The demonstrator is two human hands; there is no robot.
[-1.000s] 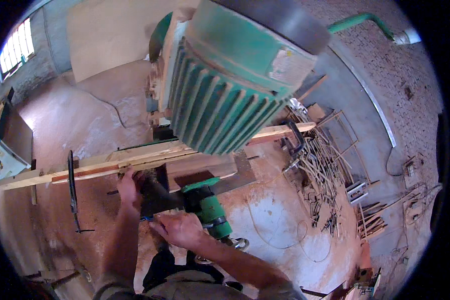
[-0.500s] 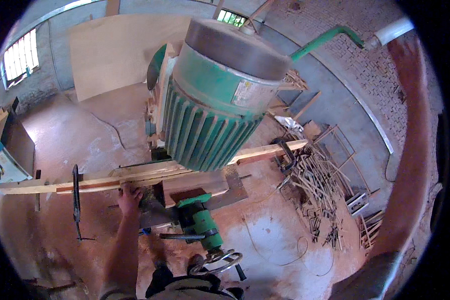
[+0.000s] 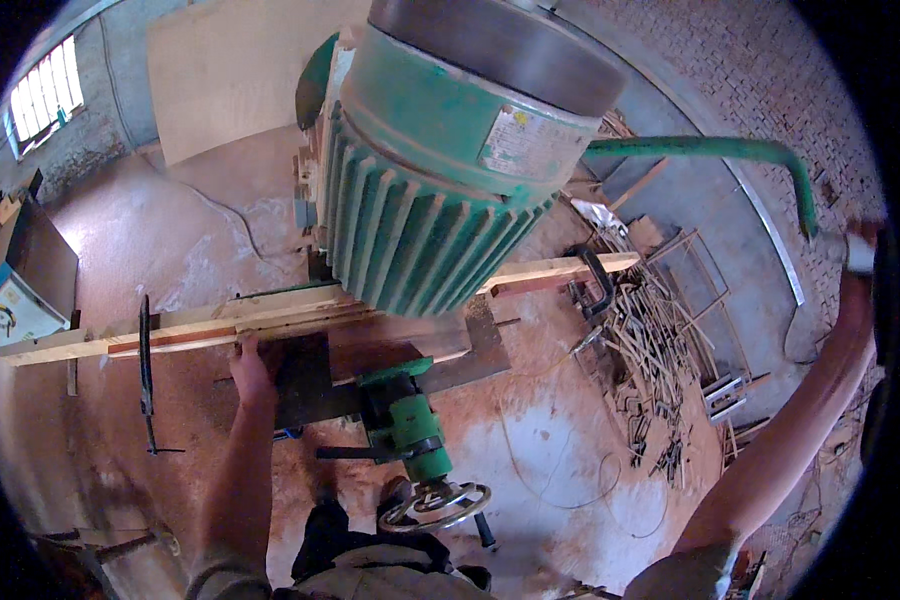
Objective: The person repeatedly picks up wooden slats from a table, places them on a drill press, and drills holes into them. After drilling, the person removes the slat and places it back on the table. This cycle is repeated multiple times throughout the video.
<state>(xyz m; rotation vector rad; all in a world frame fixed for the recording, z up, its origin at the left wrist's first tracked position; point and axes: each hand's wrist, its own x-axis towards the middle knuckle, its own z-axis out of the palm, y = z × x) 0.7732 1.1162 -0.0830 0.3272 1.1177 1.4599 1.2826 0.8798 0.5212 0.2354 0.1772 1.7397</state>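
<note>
Before me is a large green ribbed motor [image 3: 410,220] with a dark cap, hanging over a work table. A bent green lever [image 3: 705,149] runs from it to the right, ending in a white grip. My right hand [image 3: 863,238] is closed around that grip. My left hand [image 3: 252,374] has its fingers against the near end of a wooden strip [image 3: 305,321] and appears to grip it. This strip lies along a long wooden beam [image 3: 55,347]; its other end passes behind the motor. A wooden block [image 3: 395,345] sits beside it.
Dark clamps hold the beam at the left [image 3: 145,370] and right [image 3: 600,282]. A green column with a metal handwheel [image 3: 438,508] stands close to my body. Scrap wood and clamps [image 3: 660,370] are heaped at right. A cabinet [image 3: 28,275] stands at left.
My right hand has pulled the lever grip down and nearer to me, and the arm is lower. The left hand stays at the strip. The whole view has shifted slightly.
</note>
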